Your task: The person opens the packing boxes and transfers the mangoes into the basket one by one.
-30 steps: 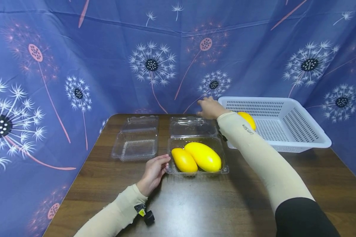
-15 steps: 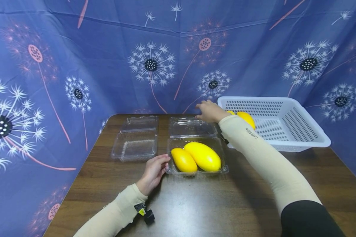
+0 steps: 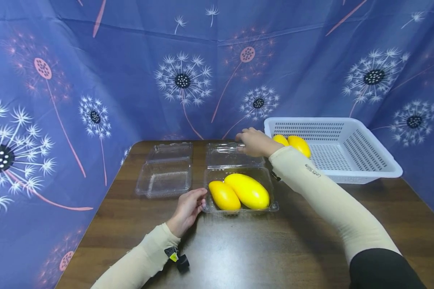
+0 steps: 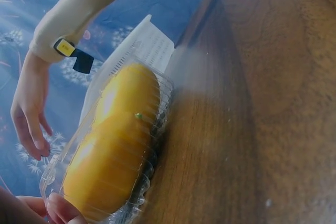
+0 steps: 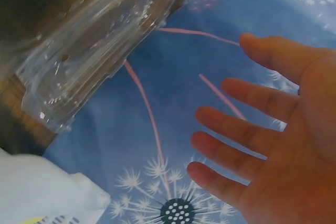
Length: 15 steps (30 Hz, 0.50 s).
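Observation:
A clear plastic clamshell box (image 3: pixel 209 173) stands unfolded on the table with two yellow mangoes (image 3: pixel 246 191) in its base. With thumb and fingers, my left hand (image 3: pixel 186 209) pinches the base's front left corner. In the left wrist view, the fingertips (image 4: pixel 64 209) show at the box's edge, beside the mangoes. My right hand (image 3: pixel 254 143) hovers near the far right of the box's lid (image 3: pixel 220 157), holding nothing. The right wrist view shows its fingers (image 5: pixel 236 129) spread and apart from the lid's rim (image 5: pixel 89 72).
A second clear clamshell box (image 3: pixel 164 176) lies unfolded to the left. At the back right stands a white perforated basket (image 3: pixel 369 166) with two yellow mangoes (image 3: pixel 299 146) in its left part. A blue dandelion-print cloth (image 3: pixel 130 80) hangs behind the table (image 3: pixel 238 253).
My right hand has moved slightly toward me and down, closer to the lid, and a second mango in the basket has come into view. My left hand has stayed at the corner.

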Available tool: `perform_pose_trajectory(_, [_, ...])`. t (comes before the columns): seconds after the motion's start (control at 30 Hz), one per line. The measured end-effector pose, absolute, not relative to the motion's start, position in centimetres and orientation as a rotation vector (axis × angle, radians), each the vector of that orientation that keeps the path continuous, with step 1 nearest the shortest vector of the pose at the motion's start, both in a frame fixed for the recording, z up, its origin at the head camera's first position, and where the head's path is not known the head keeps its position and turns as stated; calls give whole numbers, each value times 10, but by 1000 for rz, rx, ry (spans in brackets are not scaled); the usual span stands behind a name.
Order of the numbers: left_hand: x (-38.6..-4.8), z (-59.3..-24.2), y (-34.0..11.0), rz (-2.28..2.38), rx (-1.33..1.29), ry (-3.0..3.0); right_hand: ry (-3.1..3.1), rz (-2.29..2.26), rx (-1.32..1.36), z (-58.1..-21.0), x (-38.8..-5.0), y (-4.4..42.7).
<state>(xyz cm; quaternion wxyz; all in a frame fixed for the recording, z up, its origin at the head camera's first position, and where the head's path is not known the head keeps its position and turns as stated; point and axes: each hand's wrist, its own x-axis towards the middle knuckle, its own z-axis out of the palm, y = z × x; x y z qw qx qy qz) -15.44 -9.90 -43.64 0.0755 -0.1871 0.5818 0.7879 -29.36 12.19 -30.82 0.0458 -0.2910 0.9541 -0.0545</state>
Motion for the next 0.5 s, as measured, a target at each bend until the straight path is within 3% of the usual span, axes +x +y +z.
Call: perform_pose_trajectory(0.5, [-158, -438, -97, 2371, -594, 1722, 2888, -229, -947, -312, -262, 120])
